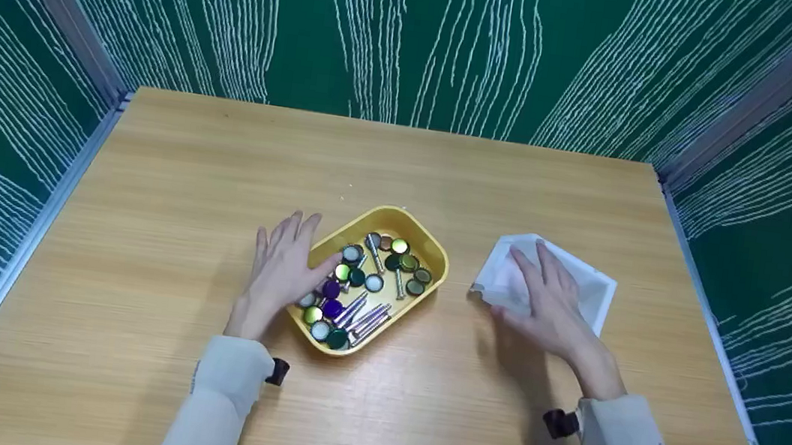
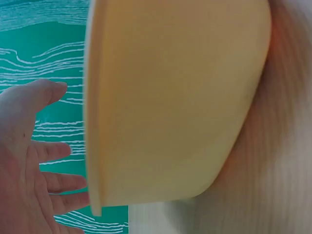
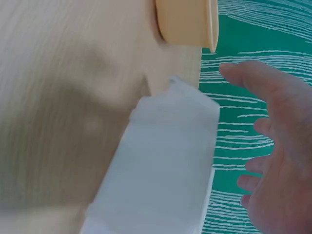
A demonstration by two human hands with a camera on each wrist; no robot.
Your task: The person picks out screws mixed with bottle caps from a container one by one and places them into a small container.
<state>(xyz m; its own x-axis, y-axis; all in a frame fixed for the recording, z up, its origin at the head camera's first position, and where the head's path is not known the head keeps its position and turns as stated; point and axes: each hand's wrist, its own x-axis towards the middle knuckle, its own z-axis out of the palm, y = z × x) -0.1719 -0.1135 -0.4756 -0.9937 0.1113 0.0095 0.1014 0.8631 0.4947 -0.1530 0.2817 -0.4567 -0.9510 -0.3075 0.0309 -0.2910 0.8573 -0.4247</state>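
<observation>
A yellow plastic tub (image 1: 438,247) stands mid-table, holding bottle caps (image 1: 373,282) in several colours and metal screws (image 1: 370,321). My left hand (image 1: 283,265) hovers at the tub's left edge with fingers spread, the thumb reaching over the rim. In the left wrist view its fingers are extended beside the tub's outer wall (image 2: 175,107). To the right, a white angular box (image 1: 596,289) sits on the table, its near left corner looking torn. Over this box is my right hand (image 1: 545,301), fingers extended and apart; the right wrist view shows a gap between it and the box wall (image 3: 161,156).
The wooden table (image 1: 223,156) is bordered by green panels (image 1: 300,14) with white wavy lines at the back and both sides. Tiny white crumbs (image 1: 347,186) lie behind the tub. Dark wrist cameras (image 1: 560,424) sit at both cuffs.
</observation>
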